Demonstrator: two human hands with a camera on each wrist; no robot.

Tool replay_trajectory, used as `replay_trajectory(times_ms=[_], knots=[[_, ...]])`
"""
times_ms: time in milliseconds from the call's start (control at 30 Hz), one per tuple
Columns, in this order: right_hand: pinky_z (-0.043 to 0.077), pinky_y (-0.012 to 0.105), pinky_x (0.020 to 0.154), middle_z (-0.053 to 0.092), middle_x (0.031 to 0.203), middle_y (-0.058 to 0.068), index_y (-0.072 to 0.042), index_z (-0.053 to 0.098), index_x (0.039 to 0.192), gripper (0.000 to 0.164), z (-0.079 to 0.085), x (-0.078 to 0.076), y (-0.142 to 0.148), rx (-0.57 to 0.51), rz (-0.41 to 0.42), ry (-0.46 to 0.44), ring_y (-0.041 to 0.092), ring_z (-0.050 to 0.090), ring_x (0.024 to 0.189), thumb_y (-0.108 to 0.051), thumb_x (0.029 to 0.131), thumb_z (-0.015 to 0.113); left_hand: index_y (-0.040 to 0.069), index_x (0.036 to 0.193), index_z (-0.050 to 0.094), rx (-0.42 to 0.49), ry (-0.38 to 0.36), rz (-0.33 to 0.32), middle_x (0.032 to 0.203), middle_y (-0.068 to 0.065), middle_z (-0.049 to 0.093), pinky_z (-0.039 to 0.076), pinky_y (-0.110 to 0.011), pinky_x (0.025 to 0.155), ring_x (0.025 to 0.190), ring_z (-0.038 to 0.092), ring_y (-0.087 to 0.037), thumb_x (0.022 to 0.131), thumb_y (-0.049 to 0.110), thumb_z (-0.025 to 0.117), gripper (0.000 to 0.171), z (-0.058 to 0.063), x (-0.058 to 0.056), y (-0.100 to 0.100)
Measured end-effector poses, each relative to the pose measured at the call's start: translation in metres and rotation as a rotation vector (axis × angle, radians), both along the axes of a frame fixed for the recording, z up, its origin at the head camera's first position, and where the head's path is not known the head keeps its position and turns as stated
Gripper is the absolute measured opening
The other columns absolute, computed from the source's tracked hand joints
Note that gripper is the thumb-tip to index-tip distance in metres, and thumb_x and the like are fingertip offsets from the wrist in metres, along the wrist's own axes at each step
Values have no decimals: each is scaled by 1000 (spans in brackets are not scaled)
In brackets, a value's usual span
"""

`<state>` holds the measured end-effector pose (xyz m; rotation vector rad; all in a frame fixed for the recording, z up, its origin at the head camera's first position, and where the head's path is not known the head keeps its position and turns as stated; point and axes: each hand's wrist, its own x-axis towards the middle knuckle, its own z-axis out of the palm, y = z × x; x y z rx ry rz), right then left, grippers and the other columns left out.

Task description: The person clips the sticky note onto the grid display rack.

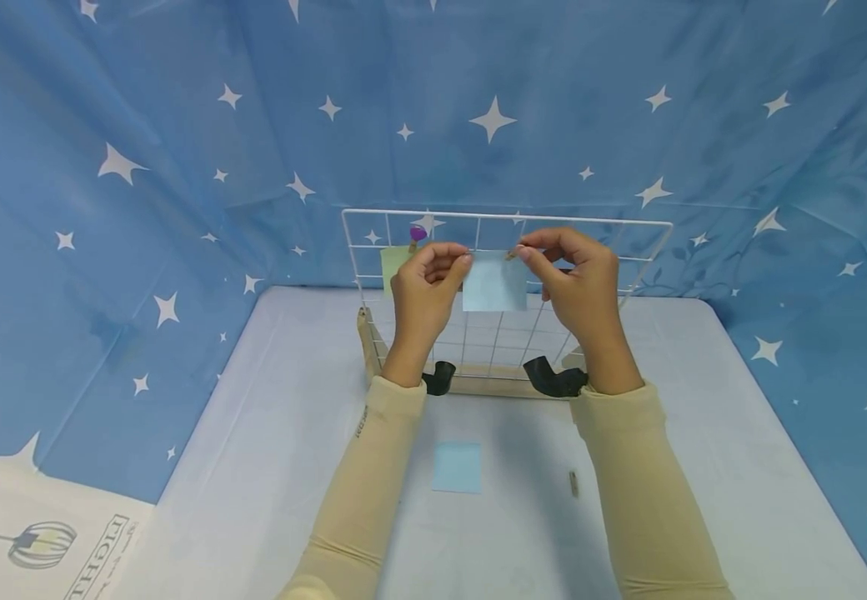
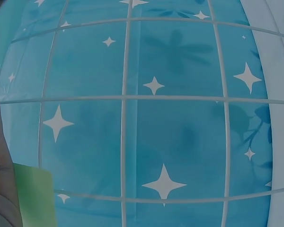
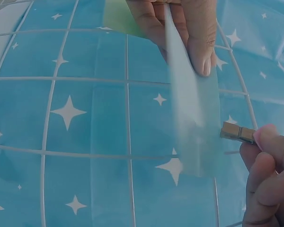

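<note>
While the left hand [image 1: 424,296] pinches a blue note [image 1: 495,283] near the frame's centre, the right hand [image 1: 583,275] pinches a clothespin [image 3: 236,132] beside it. Keeping the note flat against the wire grid [image 2: 123,98] should help the clothespin bite squarely

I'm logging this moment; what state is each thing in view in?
White wire grid panel: standing upright.
Pale blue paper sheet: held up before the panel by the left hand.
Small wooden clothespin: pinched by the right hand.
Green paper sheet: upright at the panel, partly hidden.
Purple-topped clip: at that sheet's top.
Second pale blue sheet: flat on the white tabletop.
Second wooden clothespin: lying on the tabletop.
</note>
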<state>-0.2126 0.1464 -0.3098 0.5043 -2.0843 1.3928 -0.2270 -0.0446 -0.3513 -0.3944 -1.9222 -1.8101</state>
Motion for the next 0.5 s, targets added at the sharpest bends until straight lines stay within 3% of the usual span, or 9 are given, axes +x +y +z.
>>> replay_trajectory(times_ms=[333, 500], knots=[[43, 15, 48, 77, 89, 15, 3, 82, 101, 9, 2, -1, -6, 37, -59, 59, 6, 48, 52, -5, 99, 79, -4, 111, 76, 4, 7, 10, 100, -18, 78, 62, -25, 76, 85, 74, -20, 103, 10, 76, 16, -1, -1, 1], [43, 12, 52, 78, 91, 16, 3, 82, 101, 8, 3, -1, -11, 103, -85, 99, 12, 60, 64, -5, 99, 80, -4, 111, 77, 4, 14, 19, 100, -18, 78, 62, -26, 76, 86, 75, -23, 103, 10, 76, 17, -1, -1, 2]])
